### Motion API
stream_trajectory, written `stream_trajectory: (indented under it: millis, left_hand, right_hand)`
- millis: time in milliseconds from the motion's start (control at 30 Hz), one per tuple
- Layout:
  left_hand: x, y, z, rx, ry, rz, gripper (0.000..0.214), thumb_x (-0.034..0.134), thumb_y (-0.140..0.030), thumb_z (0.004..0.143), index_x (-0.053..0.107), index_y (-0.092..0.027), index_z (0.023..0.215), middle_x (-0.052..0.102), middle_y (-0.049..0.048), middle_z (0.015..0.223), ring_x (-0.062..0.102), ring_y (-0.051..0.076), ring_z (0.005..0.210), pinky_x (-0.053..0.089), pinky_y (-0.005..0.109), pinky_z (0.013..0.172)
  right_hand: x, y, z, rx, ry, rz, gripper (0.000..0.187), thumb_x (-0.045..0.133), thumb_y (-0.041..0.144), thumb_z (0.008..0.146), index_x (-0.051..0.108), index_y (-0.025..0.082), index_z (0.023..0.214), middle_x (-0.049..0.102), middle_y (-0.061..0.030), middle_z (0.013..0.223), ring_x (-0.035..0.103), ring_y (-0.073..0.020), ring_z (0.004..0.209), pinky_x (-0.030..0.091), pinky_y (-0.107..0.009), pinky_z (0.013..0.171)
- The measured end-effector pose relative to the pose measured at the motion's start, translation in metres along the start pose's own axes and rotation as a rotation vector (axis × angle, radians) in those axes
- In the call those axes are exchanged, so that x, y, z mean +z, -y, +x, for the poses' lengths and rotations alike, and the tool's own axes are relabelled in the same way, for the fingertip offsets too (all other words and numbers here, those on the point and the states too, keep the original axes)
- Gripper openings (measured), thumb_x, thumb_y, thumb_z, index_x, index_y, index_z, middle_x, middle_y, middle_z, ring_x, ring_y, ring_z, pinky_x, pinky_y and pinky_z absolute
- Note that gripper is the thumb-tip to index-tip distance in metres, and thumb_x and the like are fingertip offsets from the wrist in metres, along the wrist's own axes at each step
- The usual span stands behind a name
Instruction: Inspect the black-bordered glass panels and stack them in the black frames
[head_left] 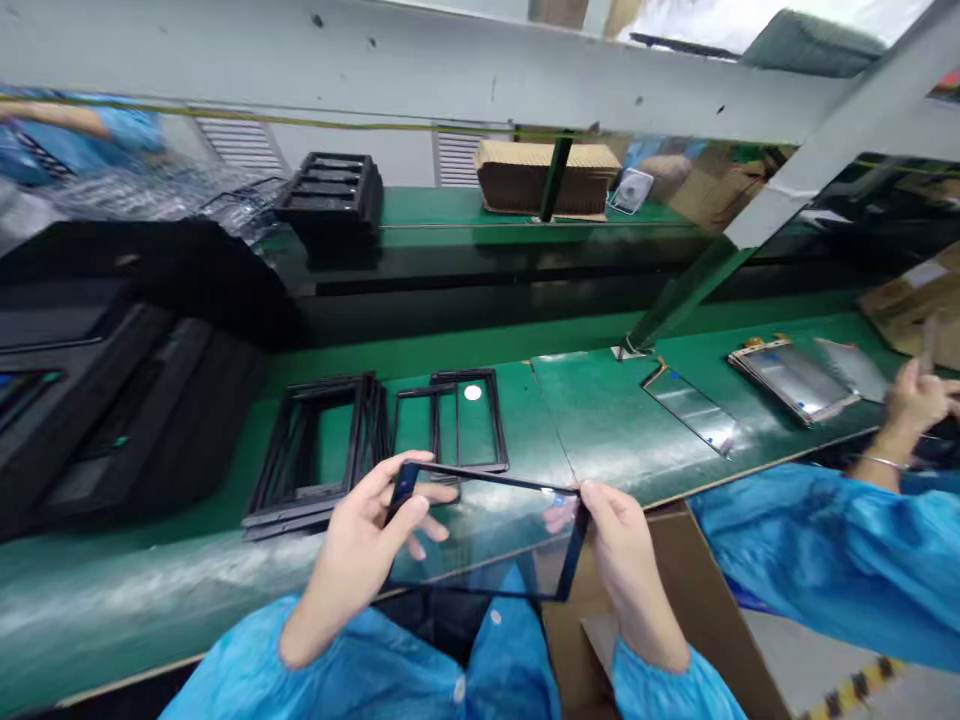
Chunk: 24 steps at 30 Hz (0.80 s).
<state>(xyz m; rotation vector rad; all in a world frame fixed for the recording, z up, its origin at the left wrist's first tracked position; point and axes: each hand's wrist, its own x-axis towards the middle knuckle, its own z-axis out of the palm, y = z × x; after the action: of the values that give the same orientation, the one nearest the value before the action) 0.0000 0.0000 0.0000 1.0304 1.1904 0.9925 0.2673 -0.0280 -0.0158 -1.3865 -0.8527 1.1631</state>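
Observation:
A clear glass panel with a black border is held tilted in front of me, over the near edge of the bench. My left hand grips its left end, thumb on the near face and fingers showing through the glass behind. At the opposite end my right hand pinches the upper right corner. Just beyond the panel lie black rectangular frames, partly overlapping. To their left leans a stack of similar black frames.
Black foam trays are piled at the left. Transparent panels lie on the green bench at right, beside a co-worker's hand. A slanted post rises from the bench. An open cardboard box stands below.

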Motion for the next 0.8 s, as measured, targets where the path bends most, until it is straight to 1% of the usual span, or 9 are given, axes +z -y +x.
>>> stream_trajectory:
  millis: [133, 333, 400, 433, 500, 533, 667, 733, 800]
  left_hand:
    - [-0.005, 0.008, 0.000, -0.023, -0.008, 0.004, 0.056, 0.080, -0.048, 0.092, 0.055, -0.019, 0.133, 0.085, 0.0120, 0.101, 0.079, 0.021, 0.062, 0.061, 0.026, 0.047]
    - [0.000, 0.004, -0.006, -0.021, -0.060, -0.025, 0.054, 0.081, -0.047, 0.090, 0.058, -0.019, 0.130, 0.085, 0.0087, 0.095, 0.078, 0.021, 0.061, 0.059, 0.025, 0.046]
    - [0.001, 0.002, -0.006, -0.024, -0.097, -0.031, 0.052, 0.082, -0.046, 0.090, 0.059, -0.019, 0.130, 0.084, 0.0078, 0.094, 0.076, 0.019, 0.060, 0.058, 0.024, 0.046]
    - [0.000, 0.001, -0.005, -0.024, -0.108, -0.033, 0.052, 0.082, -0.045, 0.090, 0.059, -0.019, 0.130, 0.084, 0.0078, 0.094, 0.076, 0.019, 0.059, 0.058, 0.024, 0.045]
    - [-0.004, 0.003, -0.003, -0.026, -0.102, -0.038, 0.055, 0.083, -0.046, 0.089, 0.058, -0.019, 0.130, 0.084, 0.0089, 0.096, 0.075, 0.019, 0.059, 0.058, 0.024, 0.045]
    - [-0.006, 0.005, -0.002, -0.029, -0.090, -0.040, 0.056, 0.083, -0.047, 0.089, 0.058, -0.019, 0.131, 0.085, 0.0096, 0.097, 0.075, 0.020, 0.059, 0.059, 0.025, 0.044]
    - [-0.016, 0.013, -0.001, -0.028, -0.045, -0.024, 0.054, 0.080, -0.047, 0.091, 0.056, -0.020, 0.131, 0.084, 0.0094, 0.096, 0.075, 0.022, 0.058, 0.059, 0.028, 0.044]
    - [-0.018, 0.013, -0.003, 0.030, -0.048, 0.038, 0.045, 0.074, -0.044, 0.097, 0.058, -0.022, 0.132, 0.083, 0.0111, 0.106, 0.078, 0.023, 0.066, 0.063, 0.030, 0.051]
    - [-0.018, 0.009, -0.005, 0.182, -0.084, 0.212, 0.042, 0.068, -0.039, 0.101, 0.058, -0.025, 0.140, 0.077, 0.0138, 0.131, 0.081, 0.028, 0.097, 0.069, 0.038, 0.075]
  right_hand:
    - [0.004, 0.003, -0.008, -0.022, -0.050, -0.033, 0.055, 0.073, 0.066, 0.090, 0.078, 0.021, 0.061, 0.078, -0.0084, 0.058, 0.074, -0.0230, 0.049, 0.061, -0.029, 0.052]
    - [0.007, -0.003, -0.011, -0.038, -0.075, 0.006, 0.048, 0.075, 0.061, 0.092, 0.077, 0.023, 0.063, 0.078, -0.0052, 0.058, 0.074, -0.0210, 0.048, 0.061, -0.027, 0.051]
    - [0.006, -0.004, -0.012, -0.043, -0.048, 0.069, 0.042, 0.074, 0.059, 0.094, 0.082, 0.023, 0.075, 0.080, -0.0051, 0.062, 0.076, -0.0213, 0.050, 0.062, -0.027, 0.052]
    - [0.005, -0.005, -0.013, -0.052, -0.027, 0.099, 0.038, 0.073, 0.058, 0.095, 0.084, 0.023, 0.087, 0.081, -0.0049, 0.064, 0.077, -0.0218, 0.053, 0.063, -0.027, 0.054]
    - [0.004, -0.004, -0.016, -0.074, -0.004, 0.130, 0.036, 0.075, 0.054, 0.094, 0.083, 0.023, 0.111, 0.084, -0.0042, 0.071, 0.080, -0.0220, 0.057, 0.065, -0.029, 0.058]
    - [0.004, -0.003, -0.018, -0.085, -0.005, 0.125, 0.036, 0.078, 0.050, 0.093, 0.082, 0.024, 0.117, 0.085, -0.0041, 0.075, 0.080, -0.0216, 0.059, 0.066, -0.028, 0.061]
    - [0.006, 0.004, -0.024, -0.118, -0.043, 0.077, 0.019, 0.081, 0.040, 0.092, 0.083, 0.024, 0.104, 0.086, -0.0042, 0.078, 0.081, -0.0193, 0.059, 0.066, -0.024, 0.061]
    - [0.008, 0.008, -0.027, -0.131, -0.060, 0.063, 0.018, 0.080, 0.040, 0.093, 0.084, 0.023, 0.100, 0.085, -0.0049, 0.076, 0.081, -0.0199, 0.058, 0.066, -0.024, 0.059]
    - [0.009, 0.011, -0.030, -0.144, -0.074, 0.038, 0.018, 0.081, 0.040, 0.092, 0.084, 0.023, 0.099, 0.085, -0.0054, 0.075, 0.081, -0.0208, 0.057, 0.066, -0.025, 0.057]
